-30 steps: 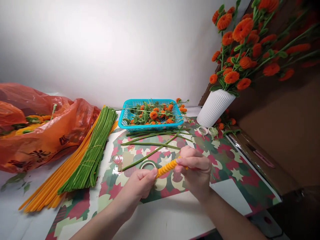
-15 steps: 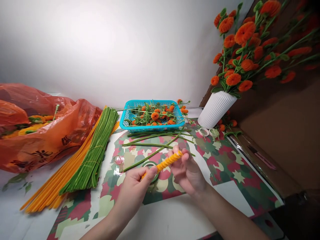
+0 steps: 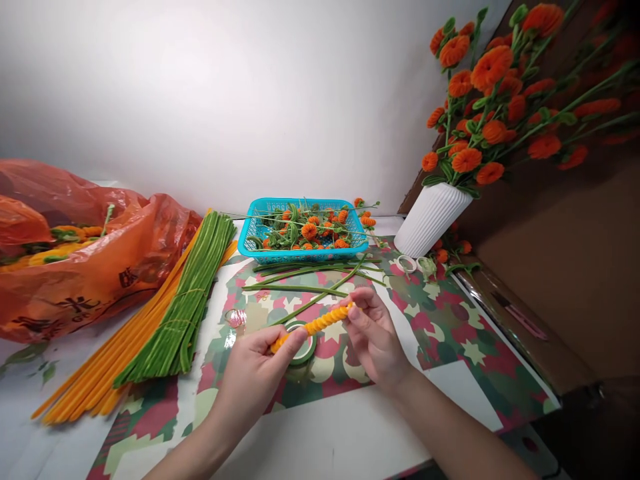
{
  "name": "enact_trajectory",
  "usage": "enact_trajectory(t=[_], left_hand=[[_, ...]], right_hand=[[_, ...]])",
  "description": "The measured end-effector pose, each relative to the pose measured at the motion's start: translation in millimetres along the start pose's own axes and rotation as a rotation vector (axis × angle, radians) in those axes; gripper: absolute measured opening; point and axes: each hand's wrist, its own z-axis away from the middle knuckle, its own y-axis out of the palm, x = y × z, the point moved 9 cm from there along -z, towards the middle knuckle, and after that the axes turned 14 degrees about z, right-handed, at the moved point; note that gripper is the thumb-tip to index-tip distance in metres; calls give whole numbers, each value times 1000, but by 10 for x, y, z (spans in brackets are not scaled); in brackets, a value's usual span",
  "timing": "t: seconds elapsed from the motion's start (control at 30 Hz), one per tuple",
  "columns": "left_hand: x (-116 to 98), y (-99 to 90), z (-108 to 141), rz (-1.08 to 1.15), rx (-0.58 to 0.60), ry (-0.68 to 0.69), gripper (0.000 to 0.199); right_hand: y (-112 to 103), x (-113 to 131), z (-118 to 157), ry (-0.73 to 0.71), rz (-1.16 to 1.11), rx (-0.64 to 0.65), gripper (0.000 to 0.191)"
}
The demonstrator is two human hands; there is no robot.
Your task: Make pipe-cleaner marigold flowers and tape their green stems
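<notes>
Head view: yellow coil (image 3: 326,321) spans left fingers (image 3: 291,344) to right fingers (image 3: 367,324).

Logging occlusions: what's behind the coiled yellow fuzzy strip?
Beyond the strip: part of a round green tape roll and a patterned red-green paper sheet. Strip and left hand cover the roll's remainder; anything else there can't be seen.

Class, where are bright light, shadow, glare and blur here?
Head view: the white wall glows brightest at upper left; head view: the brown panel lies in shadow; head view: glare spots the patterned sheet near the left hand; head view: the far-right orange flowers blur.
</notes>
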Motion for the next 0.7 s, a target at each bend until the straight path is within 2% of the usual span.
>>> enact_trajectory(t=[0.23,0.33,0.47,0.57,0.63,0.7], left_hand=[[-92,-69,50,-95,-74,113,49],[-110,-49,40,-88,-46,119,49],[-137,-30,10,-109,54,122,49],[-224,-119,12,-234,33,220,50],[-320,-199,41,-366,-33,330,49],[-414,-254,91,-498,-102,436,47]], right_hand=[[196,-66,58,-22,-66,83,20],[199,-18,50,-61,-59,134,14],[121,203,16,-235,165,211,7],[56,349,-11,-325,342,225,8],[45,349,-40,-282,423,257,10],[27,279,-72,-173,484,288,10]])
